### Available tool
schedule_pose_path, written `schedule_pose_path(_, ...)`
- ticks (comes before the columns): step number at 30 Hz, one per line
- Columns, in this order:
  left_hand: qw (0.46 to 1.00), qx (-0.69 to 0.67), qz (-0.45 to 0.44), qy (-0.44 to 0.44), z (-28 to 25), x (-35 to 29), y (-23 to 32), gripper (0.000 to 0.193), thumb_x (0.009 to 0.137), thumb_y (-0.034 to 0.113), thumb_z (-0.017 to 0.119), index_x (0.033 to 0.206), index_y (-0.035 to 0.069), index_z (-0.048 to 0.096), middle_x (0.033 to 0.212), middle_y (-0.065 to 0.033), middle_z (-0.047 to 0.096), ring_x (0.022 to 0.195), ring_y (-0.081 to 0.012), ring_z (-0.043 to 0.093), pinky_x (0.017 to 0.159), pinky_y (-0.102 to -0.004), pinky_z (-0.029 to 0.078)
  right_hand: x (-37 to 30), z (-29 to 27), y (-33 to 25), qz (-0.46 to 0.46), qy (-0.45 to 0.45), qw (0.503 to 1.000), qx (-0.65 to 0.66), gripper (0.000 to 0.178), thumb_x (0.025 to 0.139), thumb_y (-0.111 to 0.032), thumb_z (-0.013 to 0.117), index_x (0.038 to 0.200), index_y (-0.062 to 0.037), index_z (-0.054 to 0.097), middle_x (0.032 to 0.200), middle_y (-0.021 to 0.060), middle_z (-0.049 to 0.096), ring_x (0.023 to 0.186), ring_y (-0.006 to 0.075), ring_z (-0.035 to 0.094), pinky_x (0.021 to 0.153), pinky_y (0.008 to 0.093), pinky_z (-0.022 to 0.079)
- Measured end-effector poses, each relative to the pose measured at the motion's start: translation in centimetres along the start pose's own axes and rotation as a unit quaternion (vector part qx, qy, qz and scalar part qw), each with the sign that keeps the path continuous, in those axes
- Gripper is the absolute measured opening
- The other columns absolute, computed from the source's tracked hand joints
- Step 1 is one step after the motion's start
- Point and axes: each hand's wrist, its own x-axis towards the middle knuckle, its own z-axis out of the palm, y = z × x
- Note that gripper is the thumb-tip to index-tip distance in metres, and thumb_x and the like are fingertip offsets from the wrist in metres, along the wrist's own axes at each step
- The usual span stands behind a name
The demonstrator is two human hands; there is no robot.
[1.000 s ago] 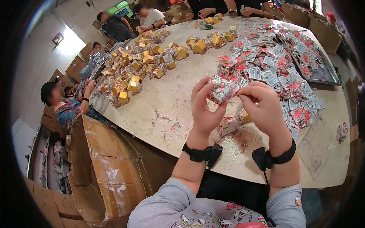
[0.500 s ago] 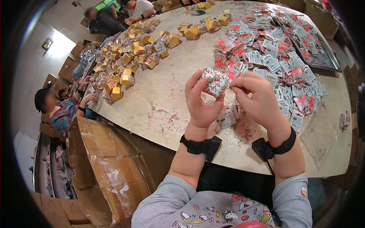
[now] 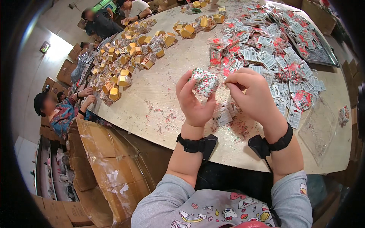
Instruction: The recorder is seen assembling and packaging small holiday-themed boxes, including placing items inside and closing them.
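Holding the sparkly little ball (image 3: 205, 81) up over the desk (image 3: 167, 102), our left hand (image 3: 195, 102) fingers pinch it. Our right hand (image 3: 253, 95) fingers pinch together beside it. Squeezing hard might shake more glitter off.

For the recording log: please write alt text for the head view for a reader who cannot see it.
The left hand holds up a small speckled packet while the right hand pinches beside it, above a round table strewn with red-and-white packets and gold boxes; other people sit at the far left.
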Motion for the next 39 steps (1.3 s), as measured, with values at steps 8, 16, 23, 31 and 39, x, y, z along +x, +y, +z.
schedule_pose_path(8,0.997,0.037,0.058,-0.044,1.4,2.3,3.7,0.058,0.065,0.0,0.065,0.119,0.008,0.047,0.126,-0.0184,0.035,0.113,-0.0327,0.044,0.091,-0.0415,0.042,0.2,-1.4,2.5,-0.029,0.046,0.997,-0.052,0.012,0.074,-0.009,0.057,0.077,0.0,0.064,0.073,0.0172,0.059,0.073,0.0324,0.058,0.066,0.0388,0.047)
schedule_pose_path(16,0.942,0.064,0.236,-0.231,8.7,9.8,12.7,0.037,0.065,0.006,0.068,0.101,0.012,0.062,0.121,-0.0188,0.04,0.111,-0.0371,0.046,0.092,-0.0437,0.042,0.8,-2.6,4.8,0.064,0.015,0.995,0.073,0.014,0.071,-0.014,0.059,0.076,-0.0027,0.065,0.075,0.0194,0.06,0.076,0.0367,0.058,0.069,0.0419,0.046)
schedule_pose_path(23,0.816,-0.008,0.283,-0.504,24.5,11.8,18.4,0.037,0.07,0.002,0.067,0.106,0.007,0.061,0.117,-0.0165,0.047,0.092,-0.0239,0.059,0.074,-0.0318,0.051,1.4,-2.1,4.6,0.063,0.068,0.988,0.127,0.014,0.07,-0.013,0.059,0.076,-0.0019,0.065,0.074,0.0185,0.061,0.073,0.0343,0.059,0.068,0.0401,0.047)
schedule_pose_path(31,0.74,-0.126,0.392,-0.532,39.5,3.6,24.9,0.026,0.065,0.014,0.066,0.092,0.016,0.063,0.102,-0.0078,0.055,0.096,-0.0273,0.054,0.084,-0.0457,0.04,2.0,-4.3,5.0,0.07,0.129,0.978,0.147,0.014,0.069,-0.01,0.058,0.077,-0.0011,0.065,0.074,0.0176,0.062,0.069,0.0315,0.06,0.066,0.038,0.048)
schedule_pose_path(39,0.712,-0.062,0.446,-0.538,44.9,-4.3,25.1,0.041,0.068,0.023,0.065,0.108,0.019,0.056,0.115,-0.0081,0.05,0.111,-0.0289,0.044,0.089,-0.0579,0.032,0.8,-8.6,3.8,0.011,0.131,0.95,0.282,0.015,0.068,-0.009,0.056,0.076,-0.0007,0.065,0.074,0.0178,0.062,0.069,0.0319,0.06,0.066,0.0382,0.048)
